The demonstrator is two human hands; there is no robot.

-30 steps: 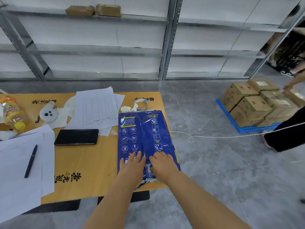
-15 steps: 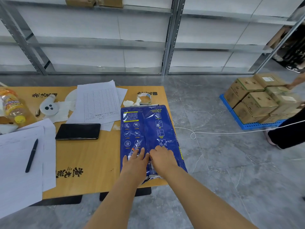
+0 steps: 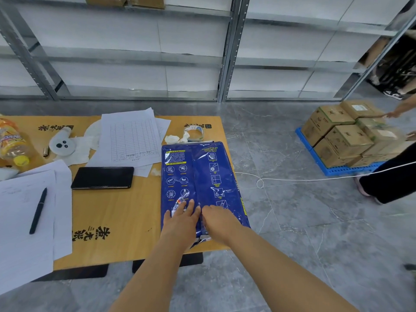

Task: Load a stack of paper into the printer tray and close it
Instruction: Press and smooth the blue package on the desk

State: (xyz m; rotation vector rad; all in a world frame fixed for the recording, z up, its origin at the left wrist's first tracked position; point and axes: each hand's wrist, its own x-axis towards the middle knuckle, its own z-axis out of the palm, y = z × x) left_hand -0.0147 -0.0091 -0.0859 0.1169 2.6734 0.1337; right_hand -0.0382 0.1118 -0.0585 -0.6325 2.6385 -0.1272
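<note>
A ream of paper in a glossy blue wrapper (image 3: 198,176) lies lengthwise on the right end of the wooden table (image 3: 117,212). The wrapper's near end looks torn. My left hand (image 3: 180,221) lies flat on the near end, fingers stretched forward. Touching it on the right, my right hand (image 3: 219,221) has its fingers curled onto the wrapper at the middle seam. No printer or tray is in view.
On the table lie a black phone (image 3: 103,177), printed sheets (image 3: 131,138), a tape roll (image 3: 195,131), a pen (image 3: 38,210) on white paper and a yellow bottle (image 3: 12,143). A white cord (image 3: 315,179) crosses the floor. Cardboard boxes (image 3: 346,134) sit on a blue pallet beside another person. Metal shelving stands behind.
Both hands stay on the near end of the blue pack, shifted only slightly. The view has tipped a little, and the person by the boxes has moved.
</note>
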